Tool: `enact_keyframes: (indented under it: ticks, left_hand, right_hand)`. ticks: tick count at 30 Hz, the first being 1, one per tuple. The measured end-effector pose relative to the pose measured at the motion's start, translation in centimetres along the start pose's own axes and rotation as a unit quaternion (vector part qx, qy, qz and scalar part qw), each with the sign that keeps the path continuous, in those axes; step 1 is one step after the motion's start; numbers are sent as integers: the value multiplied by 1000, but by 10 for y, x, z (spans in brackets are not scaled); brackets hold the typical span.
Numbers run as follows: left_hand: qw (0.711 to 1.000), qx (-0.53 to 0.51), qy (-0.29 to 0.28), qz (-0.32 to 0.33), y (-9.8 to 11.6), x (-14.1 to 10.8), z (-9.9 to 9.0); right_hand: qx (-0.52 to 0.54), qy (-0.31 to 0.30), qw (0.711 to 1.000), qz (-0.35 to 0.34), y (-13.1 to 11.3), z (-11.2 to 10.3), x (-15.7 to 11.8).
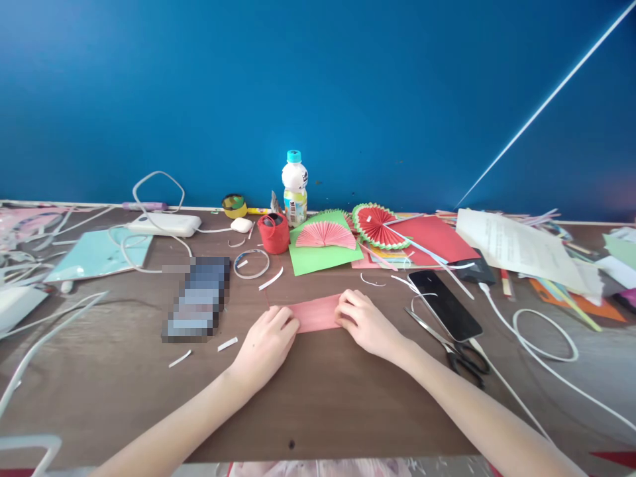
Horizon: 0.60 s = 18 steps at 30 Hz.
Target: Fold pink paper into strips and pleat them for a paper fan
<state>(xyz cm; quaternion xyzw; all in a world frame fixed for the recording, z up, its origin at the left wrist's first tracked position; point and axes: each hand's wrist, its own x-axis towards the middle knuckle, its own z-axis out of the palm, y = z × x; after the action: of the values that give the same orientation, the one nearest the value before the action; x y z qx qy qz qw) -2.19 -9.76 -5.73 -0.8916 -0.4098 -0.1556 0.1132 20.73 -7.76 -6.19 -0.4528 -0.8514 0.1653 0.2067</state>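
A strip of pink paper (pixel 318 314) lies across the middle of the brown table, its ends under my fingers. My left hand (pixel 271 338) is closed on its left end, fingers curled and thumb tucked. At the opposite end my right hand (pixel 365 322) pinches the paper with bent fingers. Just behind the strip, a pink pleated paper fan (pixel 326 234) rests on a green sheet (pixel 304 262). Beside that is a round red pleated fan (pixel 376 227) with a green zigzag edge. A red spool of thread (pixel 273 234) stands left of the green sheet.
Scissors (pixel 450 344) and a black phone (pixel 445 305) lie right of my right hand. A blurred-out phone (pixel 197 298) is on the left. A bottle (pixel 295 189) stands by the blue wall. White cables (pixel 539 349), paper scraps (pixel 227 344) and a ring of tape (pixel 251 264) are scattered around.
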Motion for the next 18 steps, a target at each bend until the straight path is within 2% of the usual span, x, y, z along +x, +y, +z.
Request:
enact_keyframes:
  ticks: [3, 6, 10, 12, 15, 18]
  left_hand:
    - [1000, 14, 4, 21, 0, -2, 2]
    - [999, 4, 5, 34, -2, -3, 3]
    - [1000, -15, -4, 15, -6, 0, 2]
    - [1000, -30, 0, 0, -6, 3, 2]
    - [999, -38, 6, -10, -6, 6, 4]
    - [1000, -14, 19, 3, -4, 6, 5]
  right_hand:
    - [3, 9, 1000, 8, 0, 2, 0]
    - [65, 1, 998, -1, 4, -1, -1]
    - [74, -28, 996, -31, 10, -10, -6]
    - [67, -22, 997, -31, 12, -12, -8]
    - [80, -8, 997, 17, 11, -10, -8]
    - [98, -21, 992, 80, 8, -8, -4]
